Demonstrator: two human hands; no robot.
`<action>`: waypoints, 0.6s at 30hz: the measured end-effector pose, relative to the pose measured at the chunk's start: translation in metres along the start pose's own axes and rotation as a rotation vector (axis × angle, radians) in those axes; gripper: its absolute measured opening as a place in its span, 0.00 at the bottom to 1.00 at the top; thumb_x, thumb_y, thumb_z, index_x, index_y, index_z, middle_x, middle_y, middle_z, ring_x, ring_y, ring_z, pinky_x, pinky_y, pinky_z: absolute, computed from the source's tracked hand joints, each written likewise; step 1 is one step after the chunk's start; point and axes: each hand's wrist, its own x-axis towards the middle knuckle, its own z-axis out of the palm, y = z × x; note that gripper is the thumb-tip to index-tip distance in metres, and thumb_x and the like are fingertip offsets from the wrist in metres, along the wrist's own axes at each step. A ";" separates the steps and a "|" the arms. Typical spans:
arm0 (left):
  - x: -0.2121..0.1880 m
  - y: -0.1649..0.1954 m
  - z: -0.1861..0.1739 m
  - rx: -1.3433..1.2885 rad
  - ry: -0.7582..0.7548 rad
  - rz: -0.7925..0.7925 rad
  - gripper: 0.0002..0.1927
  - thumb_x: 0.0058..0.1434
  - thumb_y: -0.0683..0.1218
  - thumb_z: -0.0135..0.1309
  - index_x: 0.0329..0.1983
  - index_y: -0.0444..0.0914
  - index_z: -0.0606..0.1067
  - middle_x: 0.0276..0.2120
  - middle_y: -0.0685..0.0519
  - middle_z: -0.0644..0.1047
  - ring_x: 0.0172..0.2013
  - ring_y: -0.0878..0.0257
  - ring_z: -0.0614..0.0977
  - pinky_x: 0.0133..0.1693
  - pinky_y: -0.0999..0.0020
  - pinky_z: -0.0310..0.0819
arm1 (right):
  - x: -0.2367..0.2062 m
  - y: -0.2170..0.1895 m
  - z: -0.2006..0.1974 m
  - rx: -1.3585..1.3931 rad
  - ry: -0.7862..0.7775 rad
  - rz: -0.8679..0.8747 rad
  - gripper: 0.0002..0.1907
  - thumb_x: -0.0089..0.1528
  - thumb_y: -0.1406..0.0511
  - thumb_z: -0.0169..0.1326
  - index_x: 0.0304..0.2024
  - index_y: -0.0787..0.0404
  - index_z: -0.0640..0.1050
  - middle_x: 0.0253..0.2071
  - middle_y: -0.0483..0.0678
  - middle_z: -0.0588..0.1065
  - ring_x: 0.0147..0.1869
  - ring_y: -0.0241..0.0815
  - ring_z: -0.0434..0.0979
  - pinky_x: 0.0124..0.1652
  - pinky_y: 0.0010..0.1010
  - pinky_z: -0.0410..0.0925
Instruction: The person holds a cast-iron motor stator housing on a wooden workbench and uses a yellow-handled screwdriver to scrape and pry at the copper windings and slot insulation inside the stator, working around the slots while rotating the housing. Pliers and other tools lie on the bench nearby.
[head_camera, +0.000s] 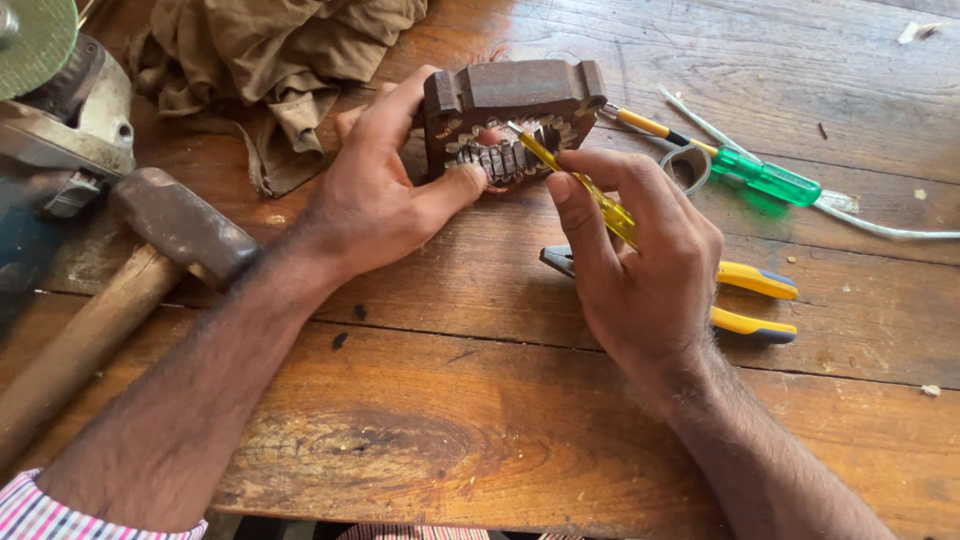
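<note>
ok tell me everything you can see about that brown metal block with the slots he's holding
The brown metal block looks like rusty laminated iron, with ear-like corners on top and a rounded opening ringed by teeth and slots. It stands on edge on the wooden table, opening toward the camera. The left hand steadies it, fingers behind and thumb pressed at the lower slots. The right hand holds a thin yellow tool whose tip reaches into the opening. What fills the slots is too small to tell.
</note>
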 end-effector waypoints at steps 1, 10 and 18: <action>0.002 -0.001 0.001 0.116 0.067 0.080 0.16 0.60 0.48 0.61 0.50 0.40 0.74 0.48 0.55 0.74 0.54 0.63 0.75 0.59 0.58 0.74 | 0.000 0.000 0.000 0.001 0.003 -0.004 0.09 0.75 0.64 0.59 0.53 0.64 0.78 0.48 0.52 0.81 0.51 0.44 0.85 0.51 0.33 0.74; 0.003 -0.015 0.007 0.513 0.221 0.172 0.12 0.57 0.50 0.71 0.41 0.41 0.85 0.49 0.51 0.70 0.55 0.56 0.66 0.62 0.49 0.58 | -0.002 0.002 0.000 -0.008 0.002 -0.014 0.09 0.75 0.64 0.60 0.50 0.64 0.79 0.44 0.51 0.81 0.48 0.43 0.84 0.47 0.30 0.73; -0.001 -0.012 0.022 0.514 0.419 0.245 0.11 0.63 0.50 0.70 0.43 0.41 0.83 0.45 0.56 0.75 0.52 0.60 0.70 0.60 0.55 0.58 | -0.003 0.002 0.001 -0.002 0.014 -0.023 0.08 0.76 0.64 0.60 0.49 0.64 0.79 0.44 0.50 0.81 0.47 0.41 0.84 0.46 0.29 0.73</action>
